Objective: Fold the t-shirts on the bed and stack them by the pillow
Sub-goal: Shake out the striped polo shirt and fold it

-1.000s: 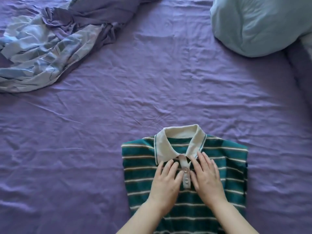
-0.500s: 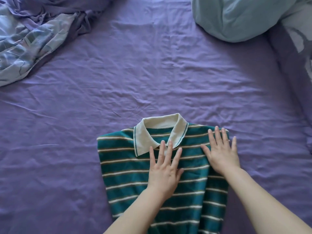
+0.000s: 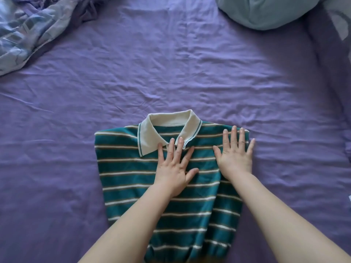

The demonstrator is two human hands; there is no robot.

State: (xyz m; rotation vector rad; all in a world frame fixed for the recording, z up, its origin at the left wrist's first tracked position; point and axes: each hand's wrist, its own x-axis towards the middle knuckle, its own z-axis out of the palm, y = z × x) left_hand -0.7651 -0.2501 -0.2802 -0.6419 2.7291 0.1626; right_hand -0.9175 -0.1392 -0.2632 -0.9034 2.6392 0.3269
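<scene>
Bed [image 3: 171, 73] covered edge to edge by a wrinkled purple sheet. Crumpled blue-and-lilac patterned bedding [image 3: 28, 35] lies at the bed's far left corner. Further purple fabric rises along the bed's right edge. Lighting soft and even.

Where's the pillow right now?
In the head view, the light blue pillow lies at the top right on the purple bed sheet, well beyond the striped polo shirt and apart from it.

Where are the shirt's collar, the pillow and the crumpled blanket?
collar [image 3: 150, 135]: head view, its left flap.
pillow [image 3: 266, 12]: head view, its pale blue middle.
blanket [image 3: 24, 33]: head view, its patterned folds.
</scene>
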